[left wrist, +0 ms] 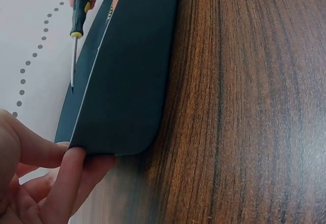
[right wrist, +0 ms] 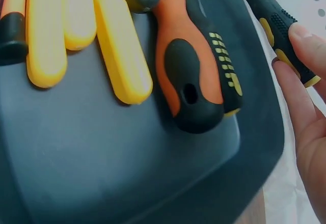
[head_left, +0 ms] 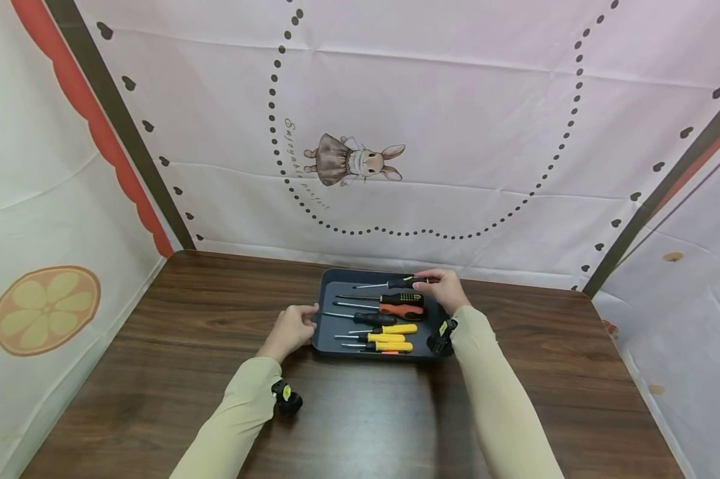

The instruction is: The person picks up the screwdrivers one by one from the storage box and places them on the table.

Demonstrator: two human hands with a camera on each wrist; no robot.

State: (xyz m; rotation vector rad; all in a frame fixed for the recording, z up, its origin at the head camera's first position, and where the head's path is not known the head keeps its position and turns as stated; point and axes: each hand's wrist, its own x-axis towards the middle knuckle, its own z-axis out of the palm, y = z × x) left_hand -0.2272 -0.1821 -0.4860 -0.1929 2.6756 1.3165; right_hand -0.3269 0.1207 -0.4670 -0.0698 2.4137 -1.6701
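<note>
Pale cloth (head_left: 474, 146) backs a wood-grain bench (head_left: 360, 412); script beside its printed rabbit (head_left: 333, 159) reads "Enjoyable", then a fainter word, apparently "perfect". Over the far side of a grey tray (head_left: 327, 334) is a black screwdriver (head_left: 399, 283), its handle pinched by the right hand (head_left: 448, 291), which hides the butt in the head view; whether the tip touches the tray, I cannot tell. The left hand (head_left: 292, 329) pinches the tray's left rim. Next to the held screwdriver lie a dotted one (head_left: 400, 299), an orange one (head_left: 404, 311) and a dark one (head_left: 374, 319), then three yellow ones (head_left: 403, 328). Against the near wall, an orange-and-black handle (right wrist: 12, 35) is mostly hidden in the head view and cut off in the right wrist view.
</note>
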